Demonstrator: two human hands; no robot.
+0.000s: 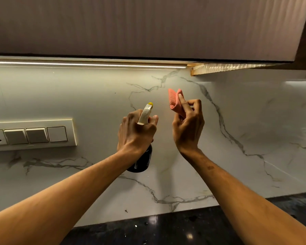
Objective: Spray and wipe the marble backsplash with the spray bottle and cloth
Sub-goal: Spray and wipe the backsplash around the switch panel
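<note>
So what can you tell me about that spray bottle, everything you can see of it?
The spray bottle has a dark, glossy body with a pale label patch, a cream-white trigger head and a yellow nozzle tip. It looks like plastic. The left hand grips it round the neck and hides its middle. It is held roughly upright, leaning slightly, with the nozzle towards the marble backsplash. No spray shows.

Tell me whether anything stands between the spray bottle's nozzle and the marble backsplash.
Nothing visible does. The left hand grips the spray bottle with its nozzle facing bare marble backsplash. The pink cloth, pinched in the right hand, sits to the nozzle's right, not in front of it; the switch panel lies to the left.
</note>
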